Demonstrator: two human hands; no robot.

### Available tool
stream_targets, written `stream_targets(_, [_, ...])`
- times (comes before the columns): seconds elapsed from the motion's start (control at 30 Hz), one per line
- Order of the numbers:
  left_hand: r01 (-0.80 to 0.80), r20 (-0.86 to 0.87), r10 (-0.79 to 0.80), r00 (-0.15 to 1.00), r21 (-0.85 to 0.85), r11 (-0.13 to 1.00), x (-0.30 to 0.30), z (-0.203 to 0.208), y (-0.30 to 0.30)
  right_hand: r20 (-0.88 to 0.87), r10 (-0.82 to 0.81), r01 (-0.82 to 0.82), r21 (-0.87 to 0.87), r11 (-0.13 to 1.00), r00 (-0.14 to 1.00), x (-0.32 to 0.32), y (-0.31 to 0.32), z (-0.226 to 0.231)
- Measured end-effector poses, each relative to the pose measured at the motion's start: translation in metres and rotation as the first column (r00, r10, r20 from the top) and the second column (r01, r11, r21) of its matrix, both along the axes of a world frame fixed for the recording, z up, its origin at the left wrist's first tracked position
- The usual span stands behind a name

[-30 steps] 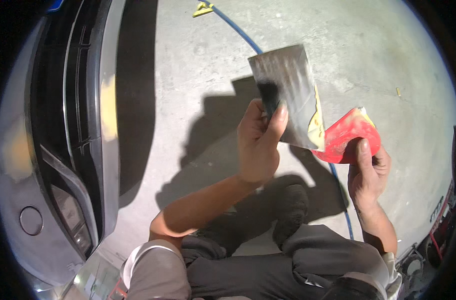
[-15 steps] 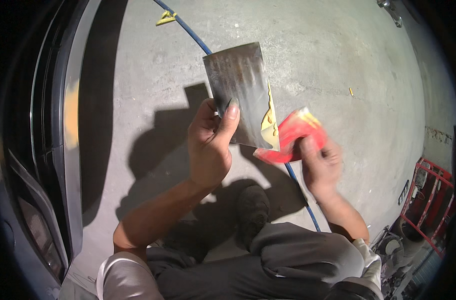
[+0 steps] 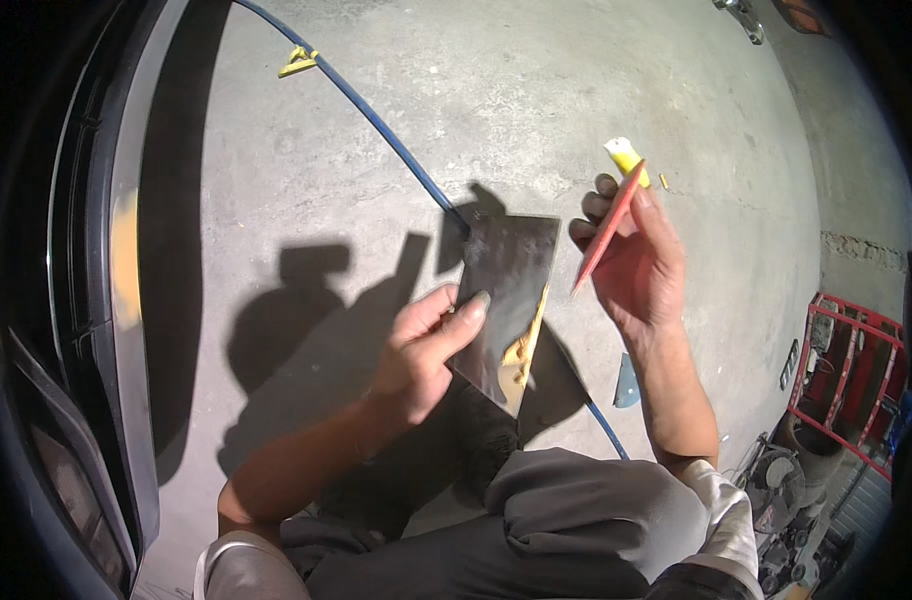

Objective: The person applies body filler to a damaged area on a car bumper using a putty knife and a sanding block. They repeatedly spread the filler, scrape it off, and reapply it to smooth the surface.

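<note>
My left hand [image 3: 421,355] grips a flat, dark metal plate [image 3: 506,280] by its left edge, thumb on top. Yellow paste [image 3: 519,352] clings along the plate's right edge, thickest near its lower corner. To the right and farther out, my right hand [image 3: 644,262] is raised and closed around a thin red piece [image 3: 606,238], seen nearly edge-on. A yellow part with a white tip [image 3: 626,158] shows at its upper end. It resembles a squeezed tube, but I cannot make out its exact kind. The two hands are apart.
A dark vehicle panel [image 3: 121,400] with a tan patch [image 3: 126,262] stands at the left. A blue hose [image 3: 376,120] crosses the concrete floor beneath the plate, with a yellow piece [image 3: 298,64] beside it. Red metal racking [image 3: 856,320] and assorted gear [image 3: 781,490] stand at the lower right.
My left hand has brought the plate lower. My right hand has moved up and away from the plate's lower corner, turning the red piece edge-on.
</note>
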State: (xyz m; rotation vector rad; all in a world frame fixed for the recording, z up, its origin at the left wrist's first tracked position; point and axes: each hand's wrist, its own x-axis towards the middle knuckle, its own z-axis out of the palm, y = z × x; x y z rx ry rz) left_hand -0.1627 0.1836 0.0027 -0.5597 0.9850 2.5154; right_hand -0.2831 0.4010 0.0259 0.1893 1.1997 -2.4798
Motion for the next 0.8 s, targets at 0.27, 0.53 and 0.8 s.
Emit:
stream_targets(0.27, [-0.116, 0.083, 0.117, 0.990, -0.018, 0.993, 0.003, -0.017, -0.010, 0.062, 0.035, -0.056, 0.380, 0.923, 0.997, 0.051, -0.040, -0.012])
stream_targets(0.53, [-0.239, 0.018, 0.238, 0.971, 0.100, 0.966, 0.004, -0.020, 0.003, -0.361, 0.158, 0.055, 0.515, 0.856, 0.919, 0.065, -0.036, -0.009])
stream_targets(0.8, [-0.340, -0.168, 0.300, 0.939, -0.322, 0.884, -0.010, -0.014, -0.012, -0.285, -0.172, 0.264, 0.323, 0.909, 0.943, 0.045, -0.010, 0.003])
